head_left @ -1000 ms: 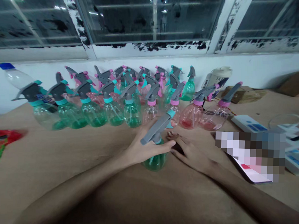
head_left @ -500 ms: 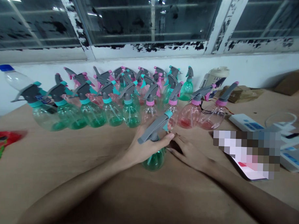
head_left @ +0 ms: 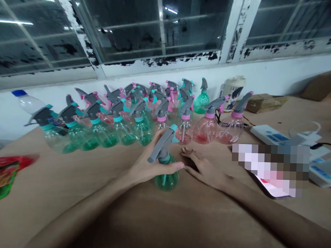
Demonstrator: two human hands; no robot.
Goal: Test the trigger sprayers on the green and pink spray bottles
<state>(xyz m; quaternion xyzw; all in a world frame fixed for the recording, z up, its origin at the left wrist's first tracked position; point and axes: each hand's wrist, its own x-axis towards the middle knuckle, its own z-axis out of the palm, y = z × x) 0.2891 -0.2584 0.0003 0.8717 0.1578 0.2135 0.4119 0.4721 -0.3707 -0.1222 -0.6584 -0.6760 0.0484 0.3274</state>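
Observation:
My left hand [head_left: 146, 166] is wrapped round the neck of a green spray bottle [head_left: 166, 178] with a grey trigger head [head_left: 159, 145] and a teal collar. The bottle stands upright on the brown table [head_left: 71, 186] in front of me. My right hand [head_left: 204, 168] lies flat on the table just right of the bottle, fingers stretched out toward it, holding nothing. Behind them stand several rows of green spray bottles [head_left: 122, 129] and pink spray bottles [head_left: 209, 125].
A clear water bottle with a blue cap [head_left: 27, 103] stands at the far left. A red and green packet [head_left: 3, 172] lies at the left edge. At the right are a cup [head_left: 233, 88], a white power strip [head_left: 270, 135], cardboard boxes [head_left: 264, 102] and papers [head_left: 274, 187].
The view has tilted and the scene sits a little lower and to the left. My left hand still grips the green bottle; my right hand stays flat beside it.

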